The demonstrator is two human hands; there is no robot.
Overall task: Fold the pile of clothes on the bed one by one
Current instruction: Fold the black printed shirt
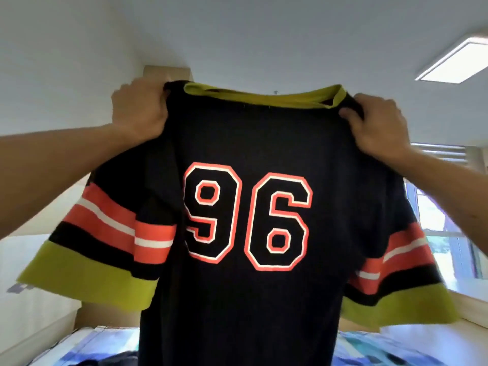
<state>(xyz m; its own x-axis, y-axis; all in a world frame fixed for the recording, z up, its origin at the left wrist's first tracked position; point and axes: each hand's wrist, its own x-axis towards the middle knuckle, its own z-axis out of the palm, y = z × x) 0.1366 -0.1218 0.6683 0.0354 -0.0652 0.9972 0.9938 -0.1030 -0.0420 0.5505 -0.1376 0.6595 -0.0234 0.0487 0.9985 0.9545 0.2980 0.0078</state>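
Note:
A black jersey (245, 143) with an orange-and-white "96", a yellow-green collar and sleeves banded in orange, white and yellow-green hangs spread in front of me, held high. My left hand (138, 110) grips its left shoulder. My right hand (377, 125) grips its right shoulder. The jersey fills the middle of the view and hides most of the bed behind it. A dark garment (116, 359) lies on the bed at the bottom left, partly cut off.
The bed (89, 344) with a blue patterned cover shows at the bottom on both sides of the jersey. A window (443, 233) is at the right, a ceiling light (454, 59) at the top right, and pale wooden furniture (39, 320) at the left.

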